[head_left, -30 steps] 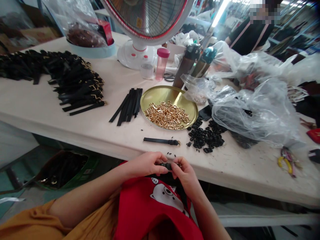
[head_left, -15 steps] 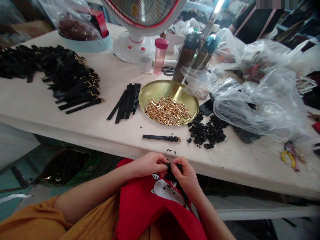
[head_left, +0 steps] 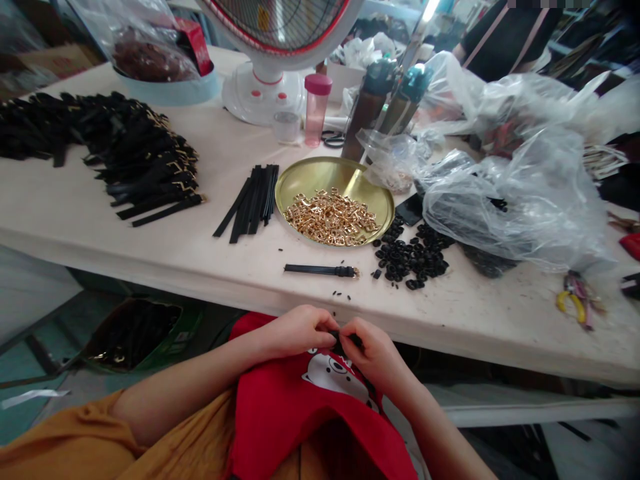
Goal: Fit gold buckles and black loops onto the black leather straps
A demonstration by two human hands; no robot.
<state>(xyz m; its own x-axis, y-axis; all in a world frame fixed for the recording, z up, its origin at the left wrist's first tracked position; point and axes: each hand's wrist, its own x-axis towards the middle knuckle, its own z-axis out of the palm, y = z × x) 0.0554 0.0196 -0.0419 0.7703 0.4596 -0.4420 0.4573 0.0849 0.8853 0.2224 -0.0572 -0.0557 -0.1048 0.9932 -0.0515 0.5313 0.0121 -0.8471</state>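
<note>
Above my lap, at the table's front edge, my left hand [head_left: 309, 328] and my right hand [head_left: 373, 350] meet with fingers pinched closed. Between them is a small black strap [head_left: 337, 342], mostly covered by the fingers. A finished-looking black strap with a gold buckle [head_left: 320, 270] lies on the table just beyond. Past it stands a round gold tray [head_left: 320, 172] with a heap of small gold buckles [head_left: 333, 220]. Black loops [head_left: 413, 257] are piled at its right, and plain black strips [head_left: 253, 203] lie at its left.
Buckled black straps [head_left: 145, 157] form a long heap at the left. A fan [head_left: 265, 93], a pink-lidded bottle [head_left: 316, 113] and two dark bottles [head_left: 370, 100] stand behind. Plastic bags [head_left: 515, 200] and yellow-handled pliers [head_left: 573, 303] are at the right. A red apron [head_left: 310, 413] covers my lap.
My right hand has turned and shifted slightly, its fingers now nearer the left ones, and less of the black strap shows. The whole view has moved a little; the table items stay put.
</note>
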